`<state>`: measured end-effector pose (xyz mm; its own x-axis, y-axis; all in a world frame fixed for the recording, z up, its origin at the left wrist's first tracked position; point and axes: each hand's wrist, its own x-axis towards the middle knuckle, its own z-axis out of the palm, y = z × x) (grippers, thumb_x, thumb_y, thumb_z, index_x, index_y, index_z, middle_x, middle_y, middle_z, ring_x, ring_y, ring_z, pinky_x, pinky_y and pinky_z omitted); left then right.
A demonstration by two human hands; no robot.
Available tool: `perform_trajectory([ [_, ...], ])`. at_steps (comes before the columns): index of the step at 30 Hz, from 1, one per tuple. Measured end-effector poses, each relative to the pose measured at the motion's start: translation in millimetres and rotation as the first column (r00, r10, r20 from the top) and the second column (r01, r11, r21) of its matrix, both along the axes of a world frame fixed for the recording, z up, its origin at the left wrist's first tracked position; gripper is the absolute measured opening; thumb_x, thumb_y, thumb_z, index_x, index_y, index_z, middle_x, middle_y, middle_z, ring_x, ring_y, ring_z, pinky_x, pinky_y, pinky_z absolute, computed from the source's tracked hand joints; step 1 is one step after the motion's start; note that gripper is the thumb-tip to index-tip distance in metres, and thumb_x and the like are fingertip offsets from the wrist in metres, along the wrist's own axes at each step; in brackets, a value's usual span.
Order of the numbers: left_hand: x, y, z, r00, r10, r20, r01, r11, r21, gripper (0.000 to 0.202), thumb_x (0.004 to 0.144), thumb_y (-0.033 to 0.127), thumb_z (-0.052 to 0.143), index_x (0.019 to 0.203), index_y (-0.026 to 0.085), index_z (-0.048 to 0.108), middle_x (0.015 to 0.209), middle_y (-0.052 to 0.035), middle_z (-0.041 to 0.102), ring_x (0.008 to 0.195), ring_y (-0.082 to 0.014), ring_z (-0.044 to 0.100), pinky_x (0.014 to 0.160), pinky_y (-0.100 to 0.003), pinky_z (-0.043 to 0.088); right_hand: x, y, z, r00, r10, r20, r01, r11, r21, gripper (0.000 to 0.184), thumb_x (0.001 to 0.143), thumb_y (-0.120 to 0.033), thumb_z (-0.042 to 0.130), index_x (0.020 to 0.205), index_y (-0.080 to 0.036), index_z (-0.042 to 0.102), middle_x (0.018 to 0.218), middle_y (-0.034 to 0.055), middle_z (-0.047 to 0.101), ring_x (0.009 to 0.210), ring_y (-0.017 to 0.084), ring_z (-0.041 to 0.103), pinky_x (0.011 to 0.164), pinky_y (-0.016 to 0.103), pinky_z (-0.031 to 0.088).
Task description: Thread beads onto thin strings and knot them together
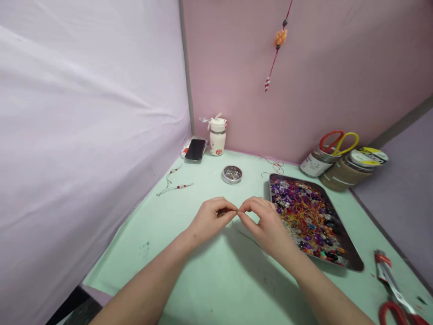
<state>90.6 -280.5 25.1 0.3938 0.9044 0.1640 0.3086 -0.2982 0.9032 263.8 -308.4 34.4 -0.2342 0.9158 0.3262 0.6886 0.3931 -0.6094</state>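
Over the middle of the pale green tabletop, my left hand (210,220) and my right hand (270,225) meet at the fingertips. Each pinches thumb against forefinger on a thin dark cord (249,238), which trails below them toward the right wrist. Whatever sits right between the fingertips is too small to make out. Beyond the hands stands a small round clear container (232,174) of tiny shiny pieces. Close to my right hand is a dark metal tray (348,246) heaped with coloured beads and tangled orange and yellow cords.
Two beaded cords (181,186) lie at the left. A phone (195,149) and a white bottle (217,141) stand at the back. Jars (345,174) and a holder with scissors (314,164) are behind the tray. Red-handled scissors (394,286) lie front right. A beaded string (280,38) hangs above.
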Motion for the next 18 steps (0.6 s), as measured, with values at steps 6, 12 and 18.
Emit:
perform_trajectory([
  [6, -0.2, -1.8, 4.8, 0.996, 0.05, 0.077, -0.039, 0.989, -0.144, 0.013, 0.078, 0.025, 0.059, 0.079, 0.017, 0.068, 0.08, -0.0032, 0.065, 0.074, -0.0136, 0.056, 0.07, -0.026, 0.043, -1.2, 2.5, 2.7, 0.982, -0.024, -0.187, -0.019, 0.975, -0.223, 0.015, 0.084, -0.036, 0.054, 0.087, -0.021, 0.056, 0.087, 0.0022, 0.063, 0.083, 0.018, 0.057, 0.073, 0.03, 0.042],
  [12, -5.1, 0.2, 4.9, 0.979, 0.017, 0.204, 0.041, 0.961, -0.273, 0.017, 0.077, 0.032, 0.061, 0.081, 0.017, 0.068, 0.083, -0.0041, 0.067, 0.079, -0.0155, 0.057, 0.075, -0.028, 0.044, 1.8, 6.3, 2.2, 0.975, -0.02, -0.221, -0.029, 0.975, -0.218, 0.013, 0.084, -0.031, 0.052, 0.084, -0.021, 0.059, 0.08, 0.0019, 0.065, 0.077, 0.018, 0.059, 0.073, 0.031, 0.042],
  [18, -6.0, 1.3, -1.4, 0.98, -0.016, 0.199, 0.085, 0.936, -0.343, 0.015, 0.075, 0.03, 0.063, 0.08, 0.017, 0.069, 0.084, -0.0038, 0.067, 0.079, -0.0154, 0.057, 0.077, -0.029, 0.044, 4.1, 5.0, 0.1, 0.997, 0.001, 0.071, -0.011, 0.99, 0.144, 0.015, 0.089, -0.025, 0.048, 0.08, -0.022, 0.059, 0.081, 0.0034, 0.065, 0.082, 0.02, 0.055, 0.081, 0.037, 0.033],
])
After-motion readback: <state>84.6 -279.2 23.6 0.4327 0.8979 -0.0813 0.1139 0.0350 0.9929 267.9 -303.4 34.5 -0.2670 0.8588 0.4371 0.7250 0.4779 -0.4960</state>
